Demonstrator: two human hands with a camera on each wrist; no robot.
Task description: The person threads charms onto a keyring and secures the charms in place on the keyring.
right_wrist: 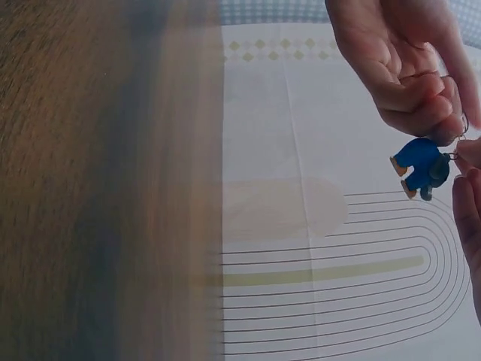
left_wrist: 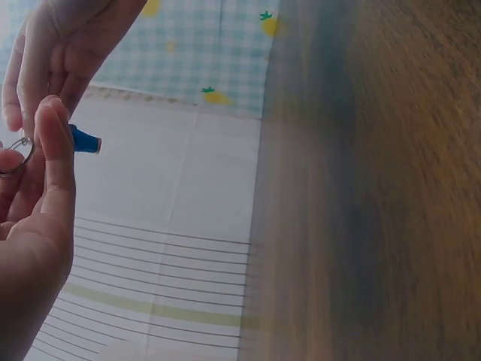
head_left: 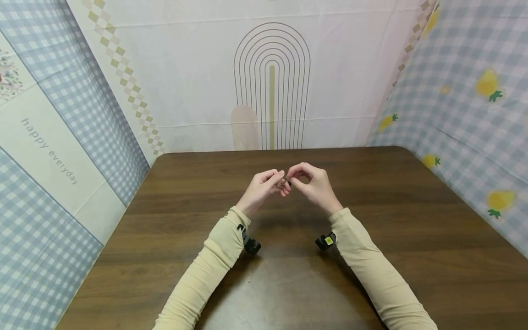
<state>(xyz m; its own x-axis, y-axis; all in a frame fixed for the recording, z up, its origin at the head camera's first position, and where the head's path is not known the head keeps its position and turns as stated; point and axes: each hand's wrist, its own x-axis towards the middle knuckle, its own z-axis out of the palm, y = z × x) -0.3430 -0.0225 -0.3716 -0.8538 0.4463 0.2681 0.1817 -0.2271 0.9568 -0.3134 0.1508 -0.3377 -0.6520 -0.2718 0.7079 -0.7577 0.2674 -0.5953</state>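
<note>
Both hands meet above the table, around a small keychain with a metal ring point(left_wrist: 30, 154) and a blue figure point(right_wrist: 422, 165). My left hand point(head_left: 264, 187) grips the ring between thumb and fingers, its other fingers curled. Thumb and index of my right hand point(head_left: 315, 183) pinch the keychain at its ring and link. In the right wrist view the blue figure, with orange feet, dangles below the left hand's fingers, tied by a small link. Only part of the figure shows past the fingers in the left wrist view. In the head view the keychain is mostly hidden by fingers.
A brown wooden table point(head_left: 185, 238) lies under both arms. A white patterned cloth point(head_left: 194, 78) hangs behind it, with blue checked cloths point(head_left: 466, 123) at the sides. Black wrist cameras point(head_left: 251, 245) sit below the cream sleeves.
</note>
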